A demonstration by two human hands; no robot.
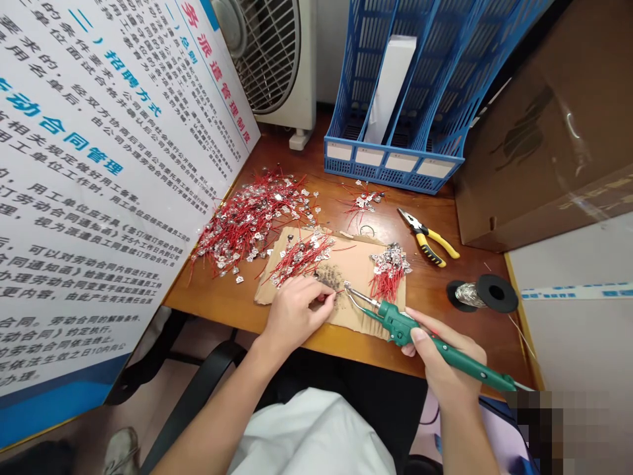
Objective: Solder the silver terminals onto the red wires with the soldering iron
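Note:
My right hand (442, 359) grips a green soldering iron (420, 338) like a pen; its metal tip (352, 292) points left, close to my left fingers. My left hand (297, 310) rests on a scorched cardboard sheet (346, 264), fingers pinched on a small red wire piece (336, 293) at the burnt spot. On the sheet, one bunch of red wires with silver tabs (302, 256) lies left of the burnt spot and another bunch (388, 270) lies to its right.
A large heap of red wires with tabs (250, 224) lies on the wooden desk (435, 297) by a printed poster board (93, 165). Yellow-handled pliers (429, 239), a solder spool (482, 293), a blue file rack (410, 86), a fan (274, 53) and a cardboard box (548, 125) stand around.

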